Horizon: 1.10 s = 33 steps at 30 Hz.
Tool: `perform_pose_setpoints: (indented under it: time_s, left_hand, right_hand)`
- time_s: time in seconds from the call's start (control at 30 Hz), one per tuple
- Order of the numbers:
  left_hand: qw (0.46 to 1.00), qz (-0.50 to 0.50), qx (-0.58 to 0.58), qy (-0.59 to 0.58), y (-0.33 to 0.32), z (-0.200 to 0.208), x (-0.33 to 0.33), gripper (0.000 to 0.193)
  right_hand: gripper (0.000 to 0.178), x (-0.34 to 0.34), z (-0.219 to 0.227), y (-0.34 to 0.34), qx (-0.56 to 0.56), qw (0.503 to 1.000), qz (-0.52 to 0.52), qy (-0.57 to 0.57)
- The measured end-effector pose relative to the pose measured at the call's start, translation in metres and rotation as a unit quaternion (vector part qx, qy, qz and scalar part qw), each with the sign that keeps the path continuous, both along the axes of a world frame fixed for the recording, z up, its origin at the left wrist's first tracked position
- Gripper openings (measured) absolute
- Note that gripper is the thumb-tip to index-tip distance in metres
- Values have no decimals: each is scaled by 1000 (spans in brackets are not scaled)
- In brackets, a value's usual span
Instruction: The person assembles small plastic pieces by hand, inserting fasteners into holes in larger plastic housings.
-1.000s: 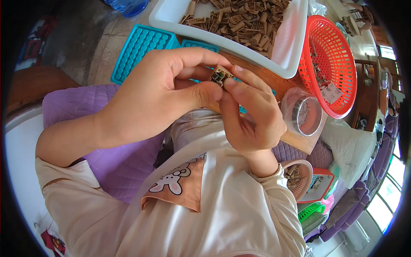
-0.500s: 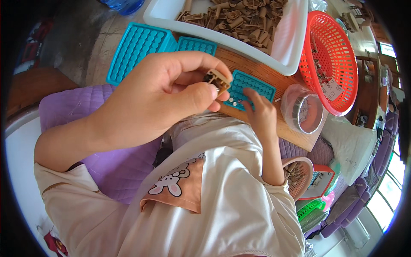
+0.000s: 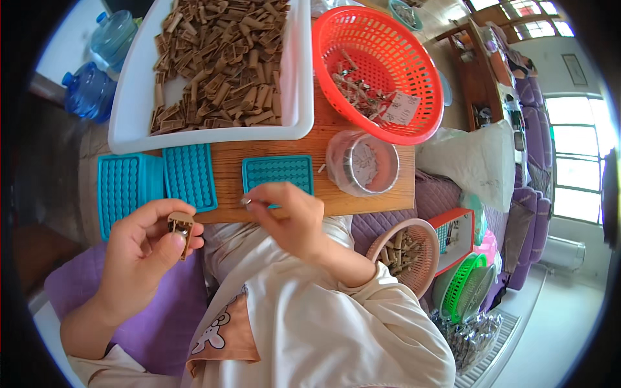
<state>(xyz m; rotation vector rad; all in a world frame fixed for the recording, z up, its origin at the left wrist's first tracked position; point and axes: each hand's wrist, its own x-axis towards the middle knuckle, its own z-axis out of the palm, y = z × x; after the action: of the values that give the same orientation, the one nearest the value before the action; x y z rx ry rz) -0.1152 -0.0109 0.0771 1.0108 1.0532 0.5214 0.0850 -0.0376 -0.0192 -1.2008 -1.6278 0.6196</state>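
My left hand (image 3: 139, 262) is closed on a small brown plastic casing (image 3: 183, 218), thumb pressed near a shiny metal bit set inside it. In the fingertips of my right hand (image 3: 292, 218) is a small silvery disc-like piece (image 3: 245, 201), partly covered by the fingers. This hand hovers at the near edge of a teal tray (image 3: 278, 169) with rows of round pockets, hiding the tray's lower part. Two more teal trays lie farther left: a pocketed one (image 3: 187, 178) and a deeper-looking one (image 3: 123, 187).
Beyond the trays stands a white bin (image 3: 213, 137) heaped with brown casings. A red basket (image 3: 381, 71) of small parts is to its right, near a plastic-lined round tub (image 3: 346, 169). A pink basket (image 3: 424, 236) and green basket (image 3: 462, 288) stand lower right of the wooden table (image 3: 375, 205).
The view has shifted. My left hand is lower and farther left, still with the casing. My right hand has come off the teal tray toward the left, with a silvery piece in its fingertips.
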Motion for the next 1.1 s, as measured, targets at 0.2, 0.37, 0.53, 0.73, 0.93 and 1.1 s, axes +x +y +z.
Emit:
perform_pose_setpoints:
  time_s: [0.2, 0.37, 0.53, 0.73, 0.93, 1.1]
  left_hand:
    - [999, -24, 38, 5, -4, -3, -1, 25]
    - [997, -12, 63, 51, -2, 2, 5, 22]
    - [991, -20, 103, 86, -7, -1, 5, 22]
    - [990, -28, 98, 99, -5, -2, 3, 25]
    - [986, -61, 111, 110, -5, -2, 3, 23]
    - [996, -47, 22, 66, -5, -2, 4, 22]
  right_hand:
    - [14, -38, 29, 5, 191, 975, 76, 81]
    - [12, -48, 17, 4, 242, 965, 61, 79]
    - [15, -42, 26, -1, 169, 976, 77, 118]
    - [18, -55, 21, 6, 226, 965, 44, 126]
    - [20, -49, 26, 5, 231, 969, 63, 56]
    - [18, -41, 32, 6, 240, 966, 99, -20]
